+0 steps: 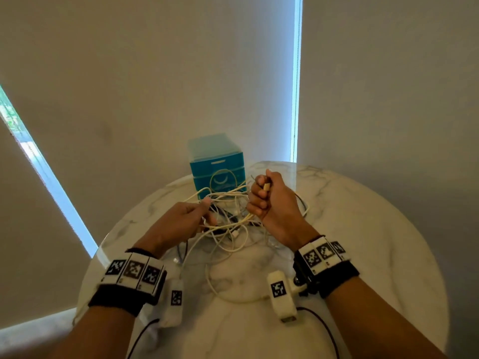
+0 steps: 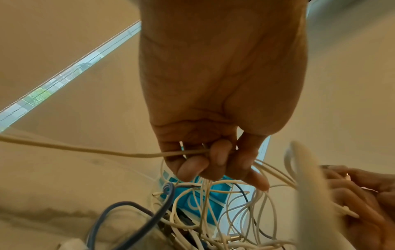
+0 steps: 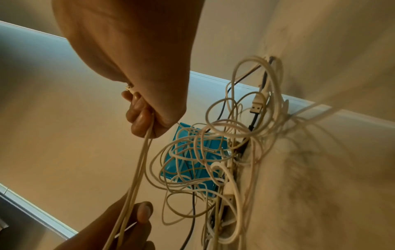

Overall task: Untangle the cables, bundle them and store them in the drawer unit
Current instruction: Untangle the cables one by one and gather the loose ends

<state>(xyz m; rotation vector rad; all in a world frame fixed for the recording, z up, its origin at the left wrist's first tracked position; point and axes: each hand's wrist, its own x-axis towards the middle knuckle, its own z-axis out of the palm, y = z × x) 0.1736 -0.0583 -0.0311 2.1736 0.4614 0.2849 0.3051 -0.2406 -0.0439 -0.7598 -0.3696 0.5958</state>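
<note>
A tangle of white and dark cables (image 1: 228,218) lies on the round marble table (image 1: 363,255), partly lifted between my hands. My right hand (image 1: 264,195) is a fist around a cream cable, whose plug end (image 1: 266,187) sticks out between the fingers. Two strands of that cable (image 3: 138,169) run down from the fist. My left hand (image 1: 199,216) grips white cable strands (image 2: 128,154) at the tangle's left side. The blue drawer unit (image 1: 216,164) stands behind the tangle, its drawers closed. A USB plug (image 3: 257,104) hangs in the tangle.
The table stands close to a beige wall (image 1: 155,73) with roller blinds and bright window strips (image 1: 295,86). Loose cable loops (image 1: 228,294) trail toward the near edge, between my wrist cameras. The table's right part (image 1: 388,229) shows bare marble.
</note>
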